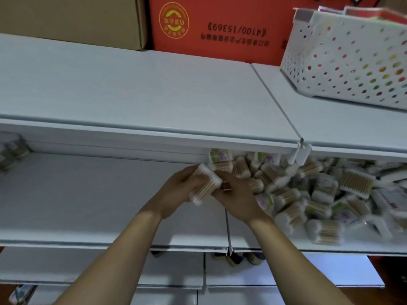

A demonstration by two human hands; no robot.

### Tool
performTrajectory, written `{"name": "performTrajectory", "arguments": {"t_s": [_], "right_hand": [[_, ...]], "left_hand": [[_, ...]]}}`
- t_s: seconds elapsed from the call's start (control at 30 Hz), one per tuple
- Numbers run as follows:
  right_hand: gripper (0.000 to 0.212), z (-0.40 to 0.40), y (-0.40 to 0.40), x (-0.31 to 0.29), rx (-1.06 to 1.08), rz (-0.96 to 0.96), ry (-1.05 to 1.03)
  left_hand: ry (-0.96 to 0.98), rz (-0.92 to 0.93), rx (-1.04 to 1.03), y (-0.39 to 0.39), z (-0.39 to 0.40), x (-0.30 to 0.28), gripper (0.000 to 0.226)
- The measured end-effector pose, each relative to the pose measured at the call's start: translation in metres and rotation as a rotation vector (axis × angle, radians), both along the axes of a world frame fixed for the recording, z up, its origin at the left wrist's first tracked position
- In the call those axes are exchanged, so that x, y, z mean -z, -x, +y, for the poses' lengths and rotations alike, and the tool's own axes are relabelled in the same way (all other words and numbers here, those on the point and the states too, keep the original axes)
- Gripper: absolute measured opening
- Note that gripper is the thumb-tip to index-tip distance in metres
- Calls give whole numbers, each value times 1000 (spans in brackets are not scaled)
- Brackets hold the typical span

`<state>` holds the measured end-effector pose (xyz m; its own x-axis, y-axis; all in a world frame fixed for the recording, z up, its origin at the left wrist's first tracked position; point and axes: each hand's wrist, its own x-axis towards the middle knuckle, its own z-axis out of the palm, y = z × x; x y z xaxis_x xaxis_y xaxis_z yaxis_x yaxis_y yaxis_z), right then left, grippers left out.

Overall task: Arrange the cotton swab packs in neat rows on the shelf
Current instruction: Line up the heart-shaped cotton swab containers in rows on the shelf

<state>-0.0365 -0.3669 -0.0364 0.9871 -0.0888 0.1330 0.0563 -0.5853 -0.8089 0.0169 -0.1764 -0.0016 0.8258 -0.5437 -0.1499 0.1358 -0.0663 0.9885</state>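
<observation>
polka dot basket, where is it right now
In the head view the polka dot basket sits at the upper right on the top shelf, right of the red carton and above the heap of cotton swab packs.

Both bare forearms reach up and forward from the bottom of the view, converging so that the two hands meet near the middle. The left hand (176, 190) lies with its back toward the camera, its fingers curled round one cotton swab pack (204, 187) that sits tilted between the two hands. The right hand (236, 198) comes in from the right with its back turned up, wrist bent slightly inward, and its fingers bent against the right-hand end of the same pack; their tips are hidden.
</observation>
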Motion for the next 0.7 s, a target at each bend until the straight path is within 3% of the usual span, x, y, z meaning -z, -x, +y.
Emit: {"name": "performTrajectory", "arguments": {"t_s": [0.13,0.2,0.27,0.37,0.5,0.6,0.7], "right_hand": [[37,-5,0,-3,73,68,-155],[31,-13,-16,-2,243,-70,68],[43,-18,-40,0,316,-148,366],[57,-19,-73,6,321,-58,688],[55,-12,-91,9,298,44,829],[39,-12,-92,2,356,-50,1000],[43,-19,-83,-4,280,-145,885]], "left_hand": [[45,30,-104,-5,9,5,37],[52,64,-133,-6,14,10,34],[19,75,-143,-6,21,14,30],[0,91,-179,-4,32,16,32],[15,109,-276,-3,48,19,33],[10,109,-355,-2,54,23,30],[11,120,-409,-1,52,27,27]]}}
